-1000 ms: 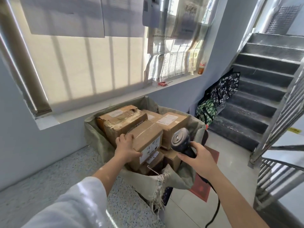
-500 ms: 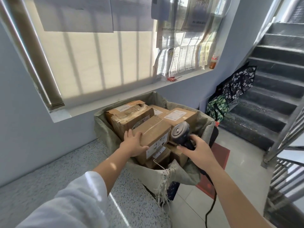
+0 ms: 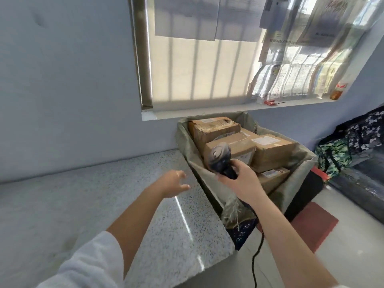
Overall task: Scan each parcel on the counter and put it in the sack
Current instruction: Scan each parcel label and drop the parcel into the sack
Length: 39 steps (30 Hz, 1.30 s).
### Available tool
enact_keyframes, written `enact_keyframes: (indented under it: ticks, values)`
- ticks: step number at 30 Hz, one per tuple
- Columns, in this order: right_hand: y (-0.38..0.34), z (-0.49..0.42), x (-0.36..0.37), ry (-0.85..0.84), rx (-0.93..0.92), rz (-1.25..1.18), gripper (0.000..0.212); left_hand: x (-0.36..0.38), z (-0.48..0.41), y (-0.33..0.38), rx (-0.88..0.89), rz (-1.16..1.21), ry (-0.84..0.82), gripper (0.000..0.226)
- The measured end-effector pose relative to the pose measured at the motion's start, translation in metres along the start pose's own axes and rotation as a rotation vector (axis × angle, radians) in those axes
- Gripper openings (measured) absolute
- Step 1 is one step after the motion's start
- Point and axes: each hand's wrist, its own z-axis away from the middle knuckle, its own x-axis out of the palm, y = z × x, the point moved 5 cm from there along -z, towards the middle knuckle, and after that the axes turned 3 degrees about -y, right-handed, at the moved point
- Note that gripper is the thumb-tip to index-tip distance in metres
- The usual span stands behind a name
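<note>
A grey-green woven sack [image 3: 299,161] stands open at the right end of the speckled counter [image 3: 87,200], filled with several brown cardboard parcels [image 3: 272,150]. My right hand [image 3: 239,179] grips a dark corded barcode scanner [image 3: 220,159] over the sack's near rim. My left hand [image 3: 172,183] hovers over the counter just left of the sack, fingers spread, holding nothing. No parcel shows on the visible stretch of counter.
A window sill [image 3: 228,111] runs behind the sack, with papers hanging over the glass. Patterned bags [image 3: 353,146] lie on the floor at right beside a red mat [image 3: 307,225]. The scanner cable [image 3: 256,256] hangs down past the counter's end.
My left hand has let go of the parcel in the sack and drawn back left over the counter. The view has swung left; my right hand still holds the scanner.
</note>
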Motion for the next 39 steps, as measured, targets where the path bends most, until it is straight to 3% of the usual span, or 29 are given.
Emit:
enact_keyframes:
  ticks: [7, 11, 18, 27, 39]
  values:
    - [-0.08, 0.035, 0.094, -0.224, -0.168, -0.03, 0.041, -0.024, 0.14, -0.098, -0.185, 0.098, 0.298, 0.039]
    - [-0.131, 0.056, 0.149, -0.392, -0.237, -0.013, 0.048, -0.043, 0.214, -0.143, -0.308, 0.094, 0.449, 0.043]
    - [-0.225, 0.092, 0.234, -0.555, -0.382, 0.005, 0.049, -0.042, 0.329, -0.223, -0.521, 0.109, 0.513, 0.046]
    - [-0.315, 0.112, 0.317, -0.546, -0.401, 0.0, 0.049, -0.08, 0.416, -0.328, -0.638, 0.111, 0.572, 0.057]
    - [-0.37, 0.09, 0.367, -0.521, -0.361, 0.007, 0.047, -0.137, 0.408, -0.404, -0.626, 0.113, 0.615, 0.065]
